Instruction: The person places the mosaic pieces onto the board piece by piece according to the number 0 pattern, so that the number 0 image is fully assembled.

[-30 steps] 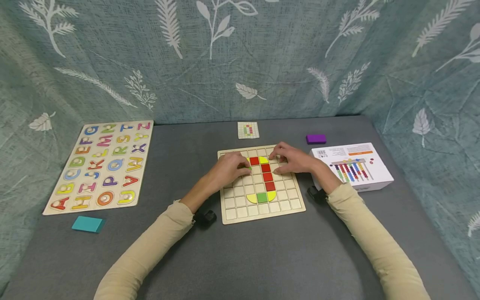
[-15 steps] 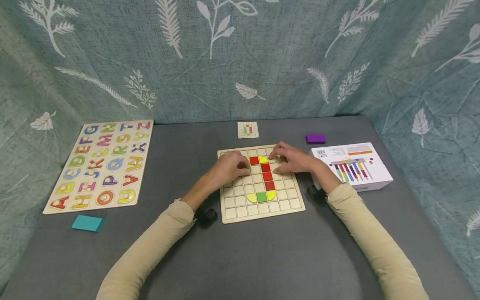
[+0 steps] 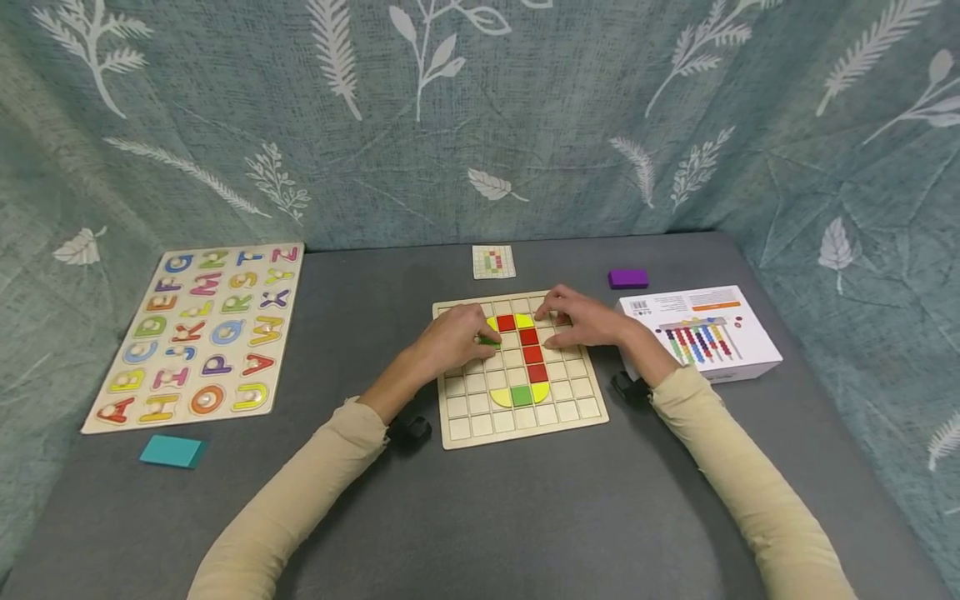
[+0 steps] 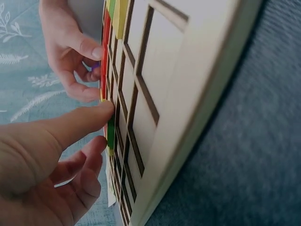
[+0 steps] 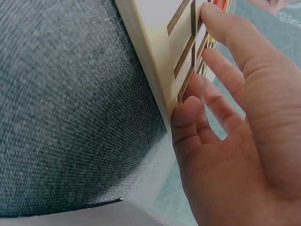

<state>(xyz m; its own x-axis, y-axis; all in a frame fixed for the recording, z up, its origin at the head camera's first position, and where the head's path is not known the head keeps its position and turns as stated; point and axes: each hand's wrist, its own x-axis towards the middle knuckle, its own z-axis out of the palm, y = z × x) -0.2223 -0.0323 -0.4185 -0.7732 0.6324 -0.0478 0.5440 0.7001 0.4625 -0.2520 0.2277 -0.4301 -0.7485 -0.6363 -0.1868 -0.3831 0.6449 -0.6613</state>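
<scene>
A wooden grid board lies flat on the grey table. Thumb and finger of my left hand pinch a green tile at the board's upper left. Around that spot sit red squares, yellow rounded corner pieces and another green square, forming part of a ring. My right hand rests with spread, bent fingers on the board's upper right, holding no piece. In the right wrist view its fingertips touch the board's edge and cells.
Behind the board lies a small card printed with a coloured grid pattern. A purple block and a white box with an abacus picture are at right. An alphabet puzzle board and a teal block are at left.
The left thumb and finger have parted slightly, so more of the green tile shows between them. My right hand stays in place. The head view has shifted a little.
</scene>
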